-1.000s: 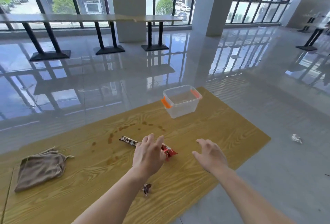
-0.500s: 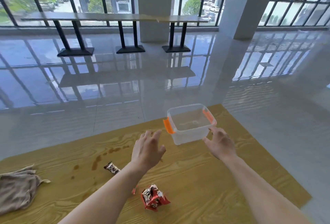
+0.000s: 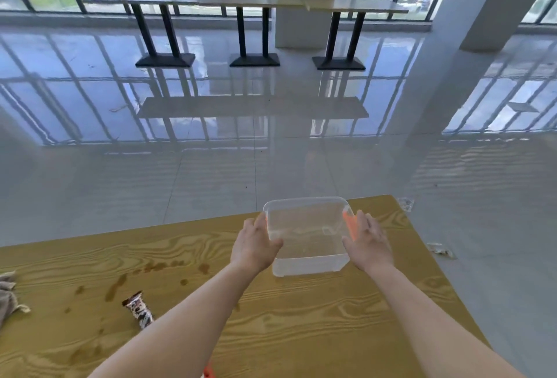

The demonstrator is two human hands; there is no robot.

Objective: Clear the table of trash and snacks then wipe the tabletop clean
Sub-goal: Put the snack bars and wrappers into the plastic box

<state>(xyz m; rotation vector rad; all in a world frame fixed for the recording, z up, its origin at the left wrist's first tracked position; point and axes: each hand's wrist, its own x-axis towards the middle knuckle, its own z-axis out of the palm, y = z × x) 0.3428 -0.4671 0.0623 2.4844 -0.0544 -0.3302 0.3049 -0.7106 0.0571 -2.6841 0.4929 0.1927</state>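
A clear plastic box [image 3: 307, 266] with orange side clips stands near the far edge of the wooden table [image 3: 301, 332]. My left hand [image 3: 254, 246] grips its left side and my right hand [image 3: 366, 242] grips its right side over the orange clip. A brown-and-white snack wrapper [image 3: 138, 310] lies on the table to the left, partly behind my left forearm. A scrap of red wrapper [image 3: 207, 373] shows at the bottom edge. Brown spill stains [image 3: 116, 285] mark the tabletop. A beige cloth [image 3: 7, 294] lies at the far left edge.
Two crumpled clear wrappers [image 3: 440, 249] [image 3: 405, 203] lie on the glossy floor right of the table. Long counters on black pedestal legs [image 3: 253, 37] stand by the windows far back. A pillar [image 3: 488, 4] rises at the right.
Both hands have reached forward and closed on the sides of the plastic box. The view has moved closer to the table's far edge, and the red wrapper slid to the bottom edge.
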